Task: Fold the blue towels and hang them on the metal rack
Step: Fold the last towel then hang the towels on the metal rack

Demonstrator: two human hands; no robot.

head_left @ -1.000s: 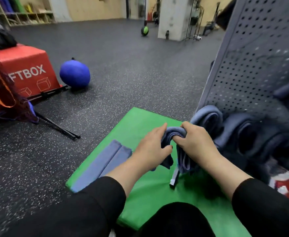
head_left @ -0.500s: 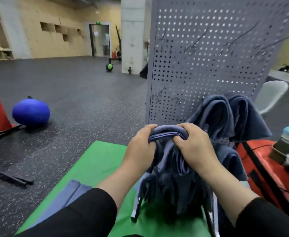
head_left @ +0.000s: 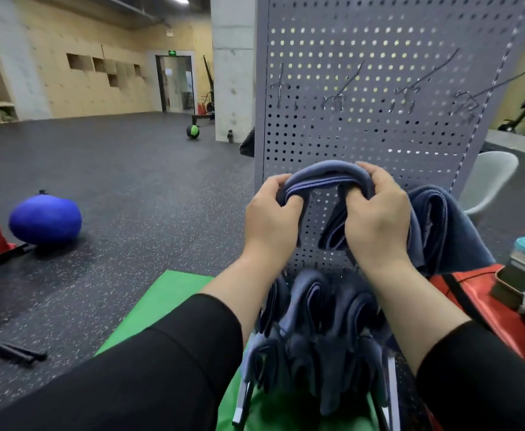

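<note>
Our left hand (head_left: 270, 219) and right hand (head_left: 376, 219) each grip the folded towel (head_left: 328, 177), soft, light and limp, best held at its fold above the rack (head_left: 242, 409).

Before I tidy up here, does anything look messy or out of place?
Nothing is spilled or broken. The towels already hung low on the rack bunch unevenly. Both the left hand and the right hand grip a folded towel.
</note>
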